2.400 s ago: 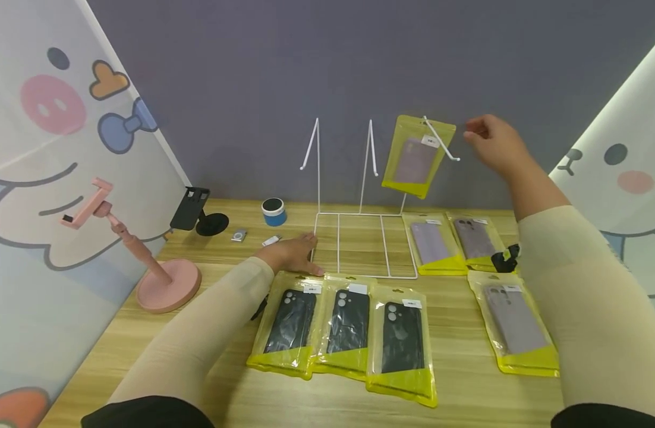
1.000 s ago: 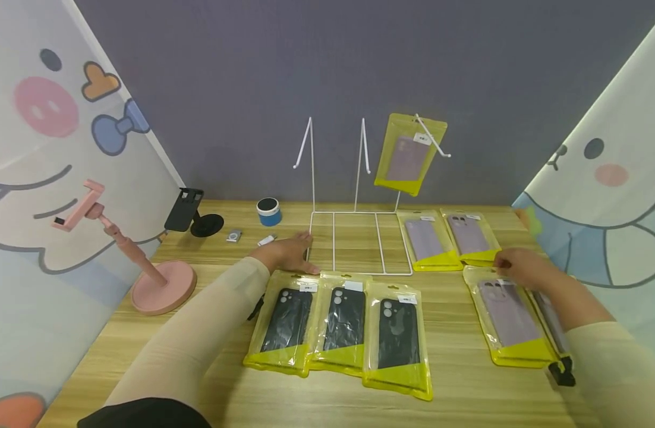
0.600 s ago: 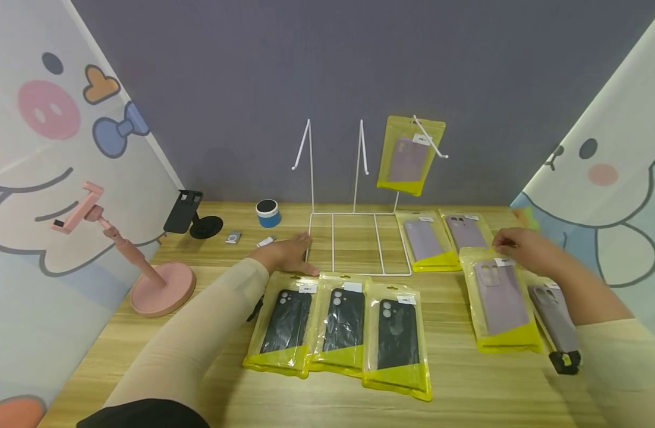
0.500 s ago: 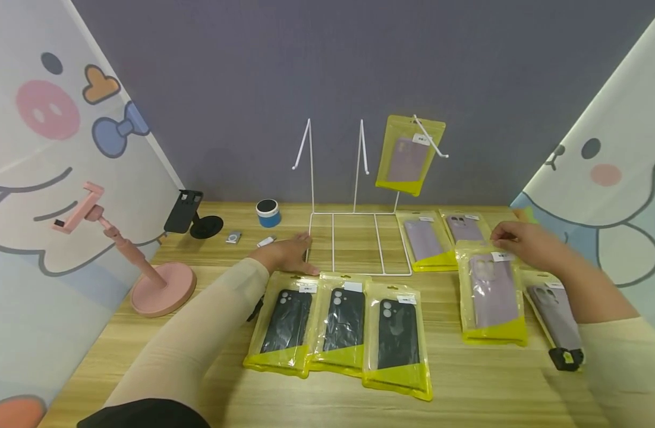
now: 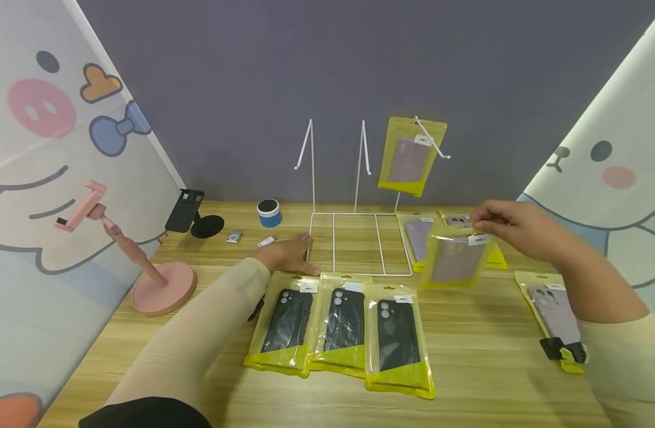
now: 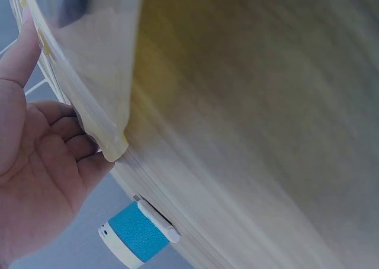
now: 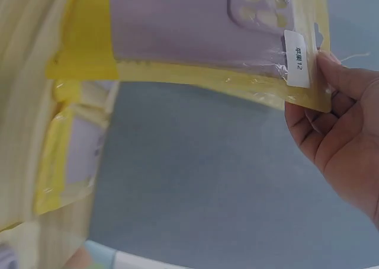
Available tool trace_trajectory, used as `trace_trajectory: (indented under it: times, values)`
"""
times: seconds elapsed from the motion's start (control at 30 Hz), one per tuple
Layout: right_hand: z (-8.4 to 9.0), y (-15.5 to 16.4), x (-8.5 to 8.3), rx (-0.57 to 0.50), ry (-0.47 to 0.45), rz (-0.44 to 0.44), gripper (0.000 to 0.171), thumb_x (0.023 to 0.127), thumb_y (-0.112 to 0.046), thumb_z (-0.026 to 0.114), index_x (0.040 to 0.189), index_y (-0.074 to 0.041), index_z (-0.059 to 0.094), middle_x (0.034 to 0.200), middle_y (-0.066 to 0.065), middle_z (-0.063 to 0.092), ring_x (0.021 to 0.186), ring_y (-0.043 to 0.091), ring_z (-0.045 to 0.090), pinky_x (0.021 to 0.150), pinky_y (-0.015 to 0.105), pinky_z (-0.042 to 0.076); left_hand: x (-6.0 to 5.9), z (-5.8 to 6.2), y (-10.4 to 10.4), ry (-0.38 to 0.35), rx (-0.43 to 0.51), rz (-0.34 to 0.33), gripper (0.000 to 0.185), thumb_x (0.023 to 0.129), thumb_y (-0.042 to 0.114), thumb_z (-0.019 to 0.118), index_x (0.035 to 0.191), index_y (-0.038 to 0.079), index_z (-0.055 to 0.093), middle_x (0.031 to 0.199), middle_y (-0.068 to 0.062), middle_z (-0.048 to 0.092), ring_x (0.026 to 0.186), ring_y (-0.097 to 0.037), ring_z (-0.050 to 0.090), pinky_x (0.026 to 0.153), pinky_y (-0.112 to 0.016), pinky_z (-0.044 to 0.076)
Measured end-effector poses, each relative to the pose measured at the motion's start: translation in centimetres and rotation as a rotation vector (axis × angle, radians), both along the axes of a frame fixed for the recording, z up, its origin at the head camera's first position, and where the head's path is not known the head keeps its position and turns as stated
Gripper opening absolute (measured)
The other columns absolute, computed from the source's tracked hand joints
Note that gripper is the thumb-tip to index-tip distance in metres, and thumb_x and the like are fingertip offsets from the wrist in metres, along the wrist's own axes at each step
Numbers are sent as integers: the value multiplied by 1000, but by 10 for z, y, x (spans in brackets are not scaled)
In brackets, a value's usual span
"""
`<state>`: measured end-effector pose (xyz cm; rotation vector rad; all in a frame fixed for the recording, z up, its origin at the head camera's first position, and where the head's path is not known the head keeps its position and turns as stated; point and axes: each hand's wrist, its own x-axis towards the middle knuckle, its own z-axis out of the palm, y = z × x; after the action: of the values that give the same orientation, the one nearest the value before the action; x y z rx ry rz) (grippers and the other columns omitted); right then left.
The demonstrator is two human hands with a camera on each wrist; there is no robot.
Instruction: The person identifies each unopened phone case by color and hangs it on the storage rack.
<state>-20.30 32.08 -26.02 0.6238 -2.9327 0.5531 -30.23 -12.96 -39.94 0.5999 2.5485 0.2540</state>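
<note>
My left hand (image 5: 287, 254) lies flat and relaxed on the wooden surface (image 5: 482, 380), at the white wire rack (image 5: 359, 244). My right hand (image 5: 512, 229) pinches the lilac phone case in its yellow plastic pouch (image 5: 456, 257) by the top edge, lifted clear; it looks light, floppy and slippery.

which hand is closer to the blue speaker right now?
Left. The left hand rests flat on the table just right of the blue speaker; the right hand is far across, holding a lilac case packet.
</note>
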Motion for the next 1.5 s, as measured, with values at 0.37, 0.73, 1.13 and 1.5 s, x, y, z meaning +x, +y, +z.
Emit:
trace_trajectory:
  times: [0.37, 0.73, 1.13, 1.5]
  values:
    - [39, -32, -6, -94, 194, 6, 12, 99, -23, 60, 104, -22, 70, 93, -6, 69, 77, 6, 57, 65, 15, 43, 1, -3, -1, 11, -22, -10, 108, 85, 68, 60, 159, 7, 8, 166, -11, -3, 153, -27, -2, 123, -46, 12]
    - [60, -49, -33, -209, 189, -73, 25, 101, -37, 53, 112, -19, 67, 96, -4, 67, 83, 2, 56, 69, 17, 40, 5, 1, -2, 14, -31, -20, 105, 88, 64, 59, 158, 5, 8, 166, -12, -2, 153, -29, 0, 122, -47, 13]
    - [55, -61, -69, -211, 152, -129, 36, 102, -44, 49, 116, -15, 64, 105, 6, 66, 90, 15, 53, 76, 35, 39, 1, -3, -1, 5, -33, -7, 108, 86, 68, 58, 159, 9, 6, 166, -9, -4, 153, -26, -2, 123, -46, 13]
    - [61, -66, -110, -227, 122, -181, 39, 103, -41, 47, 123, -10, 60, 119, 14, 65, 104, 23, 56, 87, 45, 43, 0, 0, 2, 8, -42, -19, 107, 86, 68, 58, 159, 8, 6, 166, -10, -5, 153, -26, -2, 123, -46, 13]
